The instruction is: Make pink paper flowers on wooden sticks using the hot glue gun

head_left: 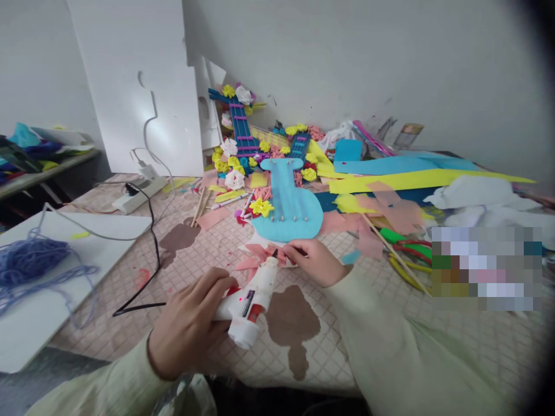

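My left hand (195,318) is wrapped round the handle of a white glue gun (247,312), whose red light glows. Its dark nozzle points up and away, close to the fingertips of my right hand (316,263). Those fingers are pinched on a piece of pink crepe paper (282,254); the nozzle tip is at this paper, though contact cannot be made out. Just beyond lies a light blue guitar-shaped cutout (295,202) with strings and small beads. A yellow paper flower (262,207) sits at its left edge.
Behind stand decorated guitar shapes (243,127) with yellow and white paper flowers. Scissors and pliers-like handles (410,254) lie at right near a blurred patch. At left are a power strip (139,193), a black cord (154,248) and blue yarn (32,260) on a white board.
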Available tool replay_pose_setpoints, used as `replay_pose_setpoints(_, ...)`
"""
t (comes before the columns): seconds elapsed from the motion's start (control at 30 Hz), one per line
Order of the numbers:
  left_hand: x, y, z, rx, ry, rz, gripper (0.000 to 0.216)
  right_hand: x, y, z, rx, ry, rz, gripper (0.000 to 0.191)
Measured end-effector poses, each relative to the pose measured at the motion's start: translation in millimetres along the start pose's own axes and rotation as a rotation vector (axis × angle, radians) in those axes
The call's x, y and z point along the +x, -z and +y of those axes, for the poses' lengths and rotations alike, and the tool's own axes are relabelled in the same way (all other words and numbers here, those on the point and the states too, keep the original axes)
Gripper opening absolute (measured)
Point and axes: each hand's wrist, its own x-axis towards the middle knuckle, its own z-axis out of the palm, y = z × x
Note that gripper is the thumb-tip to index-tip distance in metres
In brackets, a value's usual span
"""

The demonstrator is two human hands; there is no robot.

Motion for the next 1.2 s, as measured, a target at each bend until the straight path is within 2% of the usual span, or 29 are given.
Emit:
replay_pose_setpoints(0.63,6.3,-7.6,6.6,-0.008,0.005,-0.049,0.014,-1.1,1.4,-1.9,0.023,-0.004,0.000,0.034)
replay_pose_setpoints(1.2,5.1,-8.9,5.6,-0.028,0.029,-0.093,0.016,-0.9,2.3,-4.2,0.033,-0.023,0.006,0.030)
